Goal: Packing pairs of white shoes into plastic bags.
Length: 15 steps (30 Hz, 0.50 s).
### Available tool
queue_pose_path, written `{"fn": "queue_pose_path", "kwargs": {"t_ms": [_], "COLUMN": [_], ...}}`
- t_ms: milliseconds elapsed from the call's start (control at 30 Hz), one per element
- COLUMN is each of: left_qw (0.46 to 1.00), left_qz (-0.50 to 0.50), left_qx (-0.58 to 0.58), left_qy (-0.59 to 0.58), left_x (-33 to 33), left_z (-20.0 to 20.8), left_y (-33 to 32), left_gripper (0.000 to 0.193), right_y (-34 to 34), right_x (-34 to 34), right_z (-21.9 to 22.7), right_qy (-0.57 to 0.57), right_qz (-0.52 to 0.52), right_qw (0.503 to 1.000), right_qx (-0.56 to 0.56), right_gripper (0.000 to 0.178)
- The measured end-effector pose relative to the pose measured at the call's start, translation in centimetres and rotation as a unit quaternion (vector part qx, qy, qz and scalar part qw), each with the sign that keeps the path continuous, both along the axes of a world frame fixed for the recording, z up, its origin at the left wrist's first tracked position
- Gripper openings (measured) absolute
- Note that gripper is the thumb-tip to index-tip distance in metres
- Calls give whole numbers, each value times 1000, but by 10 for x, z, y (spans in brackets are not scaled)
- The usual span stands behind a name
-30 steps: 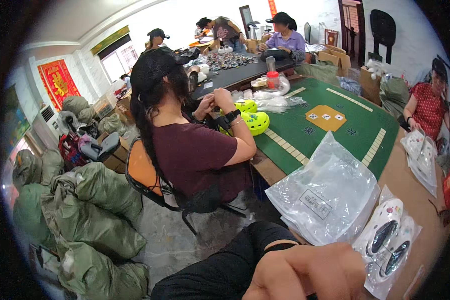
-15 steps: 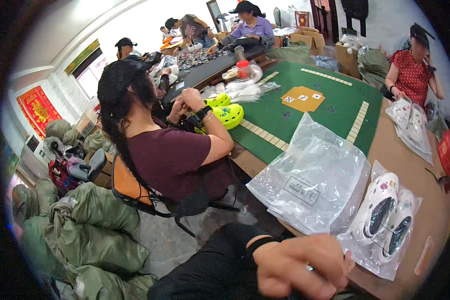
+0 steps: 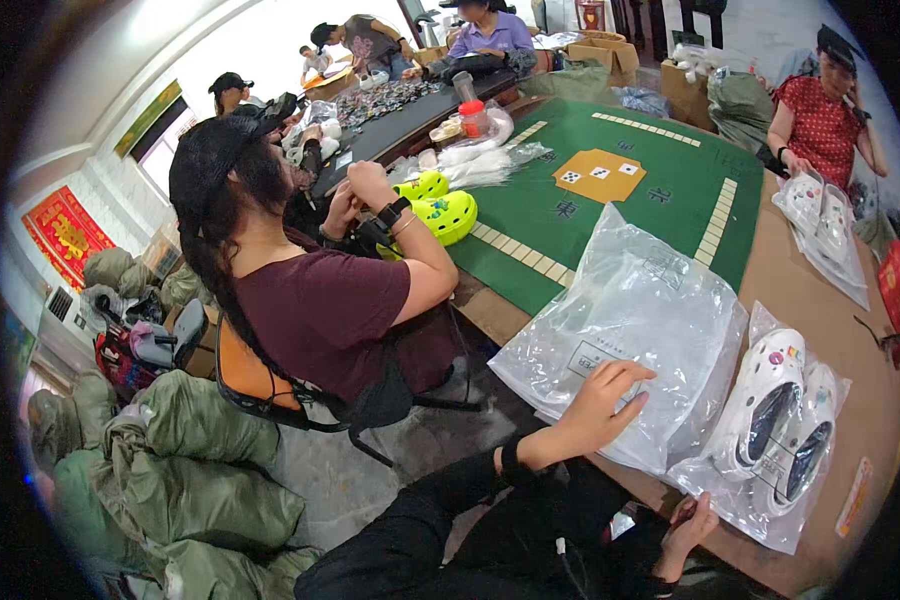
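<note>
My left hand, with a black band at the wrist, reaches over a stack of clear plastic bags at the table's near edge. Its fingers are stretched out, the tips at the top bag, and nothing shows in its grip. Lower and to the right, my right hand is at the table edge with its fingers curled. A small dark reddish patch shows between them, too small to name. Just beyond that hand lies a pair of white clogs with colourful charms, inside a clear bag.
A green mahjong-printed mat covers the table. A person in maroon sits at left beside bright yellow-green clogs. Another person in red sits far right near bagged white clogs. Green sacks fill the floor at left.
My left hand has moved away from low in front of me, up onto the plastic bags, and its fingers have straightened. My right hand, mostly hidden before, now shows.
</note>
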State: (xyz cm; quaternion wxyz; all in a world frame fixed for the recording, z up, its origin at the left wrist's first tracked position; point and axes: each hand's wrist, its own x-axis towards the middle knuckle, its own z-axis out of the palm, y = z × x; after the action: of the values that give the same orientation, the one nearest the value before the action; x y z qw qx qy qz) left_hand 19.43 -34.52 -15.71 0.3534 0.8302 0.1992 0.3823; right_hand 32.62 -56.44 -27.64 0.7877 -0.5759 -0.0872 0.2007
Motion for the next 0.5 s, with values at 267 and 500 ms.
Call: {"fn": "queue_pose_path", "kwargs": {"t_ms": [267,500], "left_qw": [988,991], "left_qz": [81,120], "left_qx": [50,49], "left_qy": [123,40], "left_x": [20,31], "left_z": [-92,-92], "left_y": [-3,12], "left_gripper": [26,12], "right_y": [-3,21], "right_x": [-5,-13], "right_z": [17,27], "right_qy": [2,13], "right_qz": [-32,-24], "right_qw": [998,999], "right_qx": [-46,-44], "right_gripper": [37,39]}}
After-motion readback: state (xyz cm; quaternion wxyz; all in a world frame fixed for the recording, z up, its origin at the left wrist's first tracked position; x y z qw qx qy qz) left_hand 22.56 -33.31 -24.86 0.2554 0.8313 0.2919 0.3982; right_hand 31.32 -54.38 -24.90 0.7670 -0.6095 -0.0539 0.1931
